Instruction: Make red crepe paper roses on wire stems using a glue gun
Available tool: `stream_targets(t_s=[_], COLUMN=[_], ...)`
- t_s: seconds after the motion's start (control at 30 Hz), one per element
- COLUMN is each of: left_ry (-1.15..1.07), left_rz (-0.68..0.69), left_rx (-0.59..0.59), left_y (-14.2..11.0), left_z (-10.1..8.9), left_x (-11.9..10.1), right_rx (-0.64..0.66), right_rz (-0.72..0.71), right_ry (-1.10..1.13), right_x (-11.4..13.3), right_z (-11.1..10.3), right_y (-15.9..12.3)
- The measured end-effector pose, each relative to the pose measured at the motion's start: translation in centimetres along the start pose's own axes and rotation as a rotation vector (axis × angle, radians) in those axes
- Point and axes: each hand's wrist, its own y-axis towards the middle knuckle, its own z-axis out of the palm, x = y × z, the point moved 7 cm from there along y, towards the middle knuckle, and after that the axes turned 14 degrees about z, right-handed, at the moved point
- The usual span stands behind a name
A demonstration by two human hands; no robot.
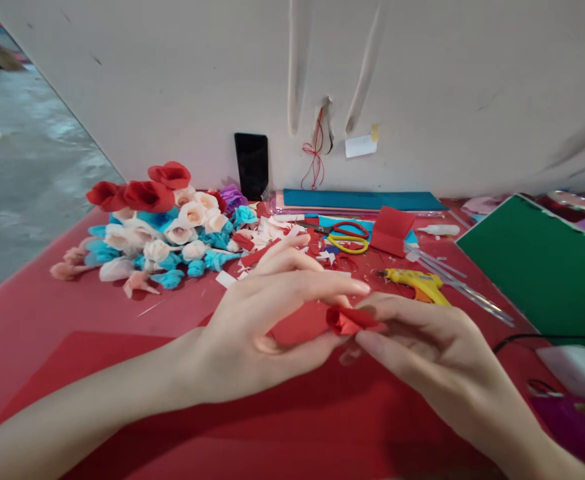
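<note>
A small rolled red paper flower [345, 321], with its rolled mouth facing left, is pinched between the thumb and fingers of my right hand [427, 353]. My left hand [257, 320] is beside it with the fingers stretched and apart. Its thumb tip touches the flower's lower left edge, while the index finger extends just above the flower. Beneath both hands lies a large red sheet [292, 407] on the red tabletop [27, 313]. Part of the flower's right end is hidden by my right fingers.
Finished paper flowers [172, 233] are heaped at the left. Paper scraps [277, 233], scissors [347, 238] and folded red paper [391, 230] lie behind my hands. A yellow glue gun [417, 283], clear glue sticks [467, 293] and a green board [547, 267] are rightward. A phone [252, 165] leans on the wall.
</note>
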Motion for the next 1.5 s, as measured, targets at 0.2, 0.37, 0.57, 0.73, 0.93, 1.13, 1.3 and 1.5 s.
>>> stream_targets(t_s=[0.2, 0.37, 0.57, 0.73, 0.93, 1.13, 1.3, 1.5], left_ry=[-0.127, -0.138, -0.304, -0.319, -0.311, -0.334, -0.493, -0.638], left_rz=[-0.145, -0.202, -0.309, -0.345, -0.376, -0.436, -0.405, -0.486], left_rx=[-0.047, -0.072, -0.117, -0.126, -0.125, -0.137, -0.130, -0.169], left_y=[-0.6, -1.2, -1.7, -1.8, -2.1, -2.1, -1.6, -2.1], left_z=[0.5, 0.7, 1.4, 1.6, 1.7, 1.8, 2.3, 2.6], left_x=[0.9, 1.3, 2.0, 2.2, 2.4, 3.1, 3.0, 3.5], right_rx=[0.031, 0.091, 0.168, 0.185, 0.162, 0.132, 0.214, 0.202], right_rz=[0.067, 0.134, 0.162, 0.179, 0.170, 0.155, 0.113, 0.099], right_ry=[0.167, 0.344, 0.441, 0.481, 0.483, 0.500, 0.497, 0.441], right_x=[-1.1, -2.3, -3.1, -3.1, -3.3, -3.1, -2.6, -2.6], right_z=[0.3, 0.8, 1.5, 1.6, 1.7, 1.4, 1.6, 1.3], right_y=[0.1, 0.0, 0.1, 0.4, 0.4, 0.6, 0.6, 0.6])
